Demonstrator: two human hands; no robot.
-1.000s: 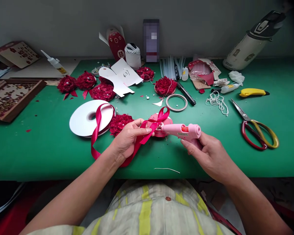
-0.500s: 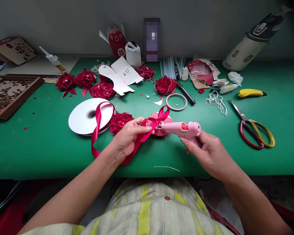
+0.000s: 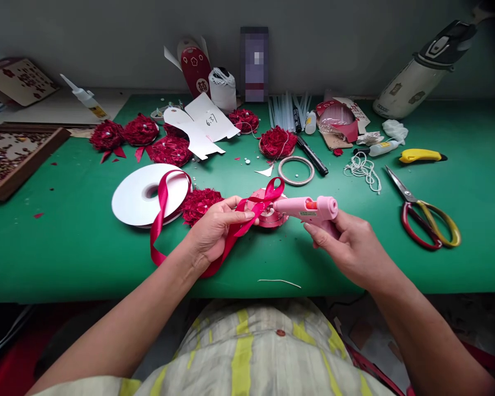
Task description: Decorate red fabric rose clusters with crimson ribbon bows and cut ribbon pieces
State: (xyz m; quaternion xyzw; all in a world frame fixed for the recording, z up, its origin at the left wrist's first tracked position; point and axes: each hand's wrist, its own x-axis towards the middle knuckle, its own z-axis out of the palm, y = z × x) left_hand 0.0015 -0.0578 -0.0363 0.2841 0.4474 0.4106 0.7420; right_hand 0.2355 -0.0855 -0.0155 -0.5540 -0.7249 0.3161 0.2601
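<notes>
My left hand [image 3: 221, 226] pinches a looped red ribbon [image 3: 160, 217] between thumb and fingers. The ribbon trails left to a white spool [image 3: 132, 192] lying on the table. In my right hand [image 3: 350, 242] is a pink glue gun [image 3: 309, 209], its nozzle pointing left, close to the ribbon loop; whether the tip touches it I cannot tell. Below and behind the loop lies a round pink-red piece [image 3: 277, 219], partly covered by ribbon and fingers. A dark red ruffled flower [image 3: 202, 205] rests between the spool and my left hand.
Several more red flowers [image 3: 278, 142] lie towards the back, around a white cut card [image 3: 209, 124]. Scissors [image 3: 412, 201], a yellow cutter [image 3: 421, 156] and white cord [image 3: 363, 171] are on the right. A tape ring [image 3: 296, 170] and black marker [image 3: 312, 155] lie beyond the glue gun. A wooden tray [image 3: 25, 159] stands left.
The glue gun's nozzle has pulled slightly up and away from the ribbon loop. My left hand keeps its pinch on the ribbon. The whole view has shifted a little.
</notes>
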